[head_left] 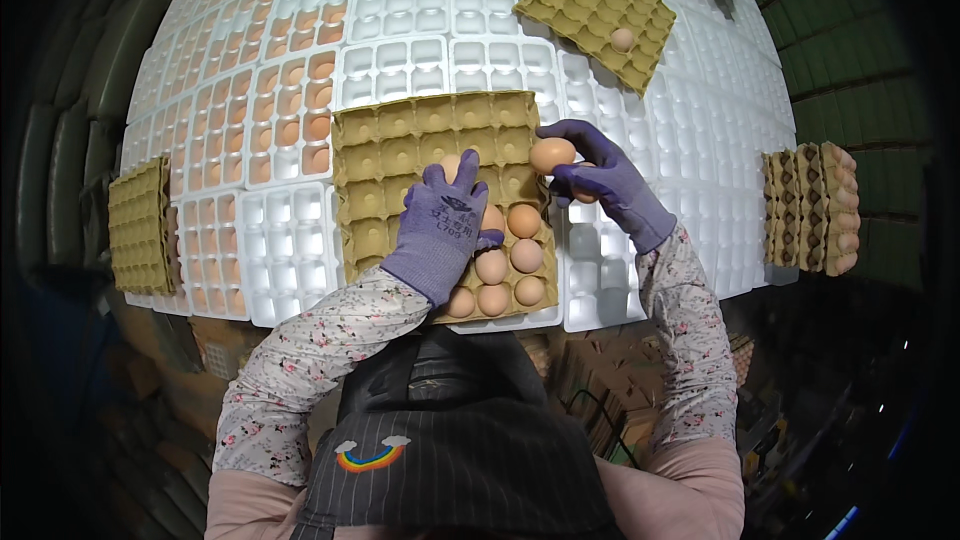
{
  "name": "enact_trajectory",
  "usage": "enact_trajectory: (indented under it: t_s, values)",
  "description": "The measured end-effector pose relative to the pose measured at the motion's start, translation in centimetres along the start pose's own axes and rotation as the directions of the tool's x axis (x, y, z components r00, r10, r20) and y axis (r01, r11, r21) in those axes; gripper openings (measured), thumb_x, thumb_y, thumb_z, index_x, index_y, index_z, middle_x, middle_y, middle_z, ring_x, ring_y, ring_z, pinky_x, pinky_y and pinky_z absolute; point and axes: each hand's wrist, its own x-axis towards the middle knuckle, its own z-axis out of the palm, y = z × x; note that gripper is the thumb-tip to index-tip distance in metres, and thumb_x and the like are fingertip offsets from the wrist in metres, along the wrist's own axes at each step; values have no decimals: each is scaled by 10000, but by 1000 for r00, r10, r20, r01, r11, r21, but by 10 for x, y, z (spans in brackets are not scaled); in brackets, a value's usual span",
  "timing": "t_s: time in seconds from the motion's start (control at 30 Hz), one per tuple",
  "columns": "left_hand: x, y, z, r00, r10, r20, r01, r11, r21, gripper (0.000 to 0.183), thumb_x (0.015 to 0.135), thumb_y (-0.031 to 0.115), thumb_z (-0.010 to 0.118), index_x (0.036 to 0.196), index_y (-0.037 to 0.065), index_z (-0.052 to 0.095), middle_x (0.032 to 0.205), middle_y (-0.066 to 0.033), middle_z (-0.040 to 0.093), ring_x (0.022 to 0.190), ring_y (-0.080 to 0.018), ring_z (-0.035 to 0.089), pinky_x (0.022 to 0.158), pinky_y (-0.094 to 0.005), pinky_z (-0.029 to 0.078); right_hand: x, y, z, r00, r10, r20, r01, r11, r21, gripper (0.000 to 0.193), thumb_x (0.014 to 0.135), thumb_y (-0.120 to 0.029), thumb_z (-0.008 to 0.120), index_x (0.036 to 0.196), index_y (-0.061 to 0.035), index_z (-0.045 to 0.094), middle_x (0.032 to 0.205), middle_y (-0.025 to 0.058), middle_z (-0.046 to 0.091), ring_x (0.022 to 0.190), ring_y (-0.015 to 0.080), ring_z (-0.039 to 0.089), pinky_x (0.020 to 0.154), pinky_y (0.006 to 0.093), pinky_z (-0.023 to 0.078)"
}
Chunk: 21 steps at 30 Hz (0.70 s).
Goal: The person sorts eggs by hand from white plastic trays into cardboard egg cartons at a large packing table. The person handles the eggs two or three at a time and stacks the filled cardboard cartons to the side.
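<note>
Now we log loading step: right hand (600,180) grip pinching brown egg (552,154) over cardboard tray (400,155), frame centre. Left hand (445,225) flat on tray, fingers spread, partly over another egg. Next we judge: lower egg into empty cup, gently.

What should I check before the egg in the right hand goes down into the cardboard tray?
1. Egg held in right hand fingertips: ok.
2. Empty cups in the cardboard tray: ok, most upper cups bare.
3. Left hand clear of the cups: not ok, it covers the tray's middle.
4. Eggs in tray seated in the lower right cups: ok.
5. Cracks on the held egg: cannot tell.
</note>
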Motion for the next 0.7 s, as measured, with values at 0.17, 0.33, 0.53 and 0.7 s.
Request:
enact_trajectory:
  t_s: [0.17,0.33,0.53,0.7]
  values:
    - [-4,-8,6,991,63,-115,-92,959,-268,420,774,262,707,1177,173,634,1400,-120,441,1107,-307,520,834,-400,511,-17,30,10,932,-299,205,318,403,-858,352,799,-245,745,1109,-140,618,1401,76,450,1022,240,591,826,337,527]
    - [-52,-46,2,938,-39,344,299,-409,-862,531,925,486,597,1310,125,541,1235,-95,576,1091,-241,589,899,-381,513,-6,50,21,857,-394,331,312,-115,-943,381,780,-430,688,1030,-153,616,1382,65,491,928,287,563,779,402,514]
    - [-130,-116,38,947,56,316,249,-748,-615,757,940,626,440,1382,12,446,1237,-96,574,1002,-184,624,830,-299,543,-14,44,30,890,-379,255,261,-38,-965,465,692,-335,790,1072,-103,656,1390,69,493,1014,296,555,842,393,513]
    - [-180,-213,46,810,-529,252,294,-6,-956,475,820,310,764,1153,1,625,1324,-112,517,1070,-191,603,875,-303,519,-18,18,95,911,-383,-153,208,746,-632,361,733,-127,707,1084,-46,698,1381,142,468,1248,281,501,998,407,461]
